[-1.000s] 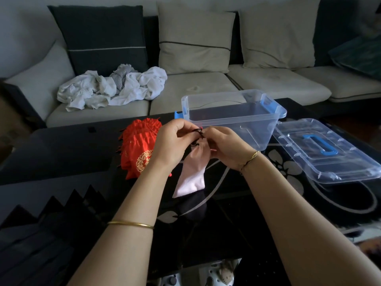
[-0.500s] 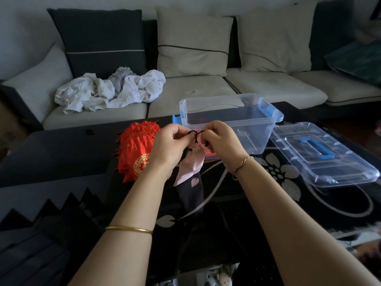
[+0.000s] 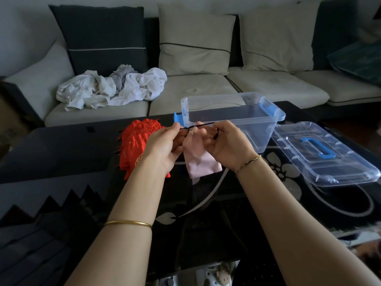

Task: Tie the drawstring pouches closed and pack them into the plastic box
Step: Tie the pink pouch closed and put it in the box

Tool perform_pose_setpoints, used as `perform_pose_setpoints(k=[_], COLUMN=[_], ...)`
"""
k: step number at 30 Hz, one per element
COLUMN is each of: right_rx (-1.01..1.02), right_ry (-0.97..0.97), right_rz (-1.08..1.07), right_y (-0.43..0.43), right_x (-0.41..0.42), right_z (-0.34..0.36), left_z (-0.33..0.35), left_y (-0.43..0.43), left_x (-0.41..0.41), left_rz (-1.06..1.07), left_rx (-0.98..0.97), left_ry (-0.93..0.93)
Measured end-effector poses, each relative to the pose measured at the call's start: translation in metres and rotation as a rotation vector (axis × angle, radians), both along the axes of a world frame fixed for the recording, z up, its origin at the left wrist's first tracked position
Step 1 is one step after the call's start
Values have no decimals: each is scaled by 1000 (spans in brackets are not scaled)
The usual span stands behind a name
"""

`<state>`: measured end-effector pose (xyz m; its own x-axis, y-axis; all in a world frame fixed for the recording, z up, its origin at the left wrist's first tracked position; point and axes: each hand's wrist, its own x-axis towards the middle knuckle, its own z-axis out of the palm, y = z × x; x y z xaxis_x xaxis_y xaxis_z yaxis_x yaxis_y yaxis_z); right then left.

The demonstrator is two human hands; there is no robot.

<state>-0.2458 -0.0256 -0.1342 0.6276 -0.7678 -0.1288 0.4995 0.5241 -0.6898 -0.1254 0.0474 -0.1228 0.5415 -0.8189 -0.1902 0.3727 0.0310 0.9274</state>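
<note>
A pale pink pouch (image 3: 199, 162) hangs in the air between my hands, above the black glass table (image 3: 61, 153). Its thin black drawstring (image 3: 203, 125) runs taut across the gathered neck. My left hand (image 3: 165, 145) pinches one end of the string and my right hand (image 3: 228, 145) pinches the other. A pile of red pouches (image 3: 136, 145) with gold print lies on the table, partly hidden behind my left hand. The clear plastic box (image 3: 257, 118) with blue latches stands open just behind my hands.
The box's clear lid (image 3: 329, 155) with a blue handle lies flat on the table to the right. Behind the table runs a grey sofa (image 3: 268, 87) with cushions and a heap of white cloth (image 3: 111, 89). Dark zigzag-edged panels (image 3: 41, 223) lie at the near left.
My hands have drawn apart, pulling the black drawstring out straight and taut. The pink pouch's neck is now cinched.
</note>
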Motion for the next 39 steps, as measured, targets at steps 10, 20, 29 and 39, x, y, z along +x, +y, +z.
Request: perform_pose_setpoints(k=[10, 20, 29, 39], right_rx=[230, -587, -888, -668], right_ry=[56, 535, 726, 811], right_rz=[-79, -332, -324, -178], right_y=[-6, 4, 5, 2], right_x=[2, -5, -2, 0], right_z=[-11, 9, 16, 13], left_z=[2, -3, -3, -4], left_y=[-1, 0, 3, 5], left_x=[-9, -6, -6, -8], left_rz=[-62, -132, -382, -347], left_rx=[-227, 19, 109, 142], left_ry=[-41, -483, -504, -373])
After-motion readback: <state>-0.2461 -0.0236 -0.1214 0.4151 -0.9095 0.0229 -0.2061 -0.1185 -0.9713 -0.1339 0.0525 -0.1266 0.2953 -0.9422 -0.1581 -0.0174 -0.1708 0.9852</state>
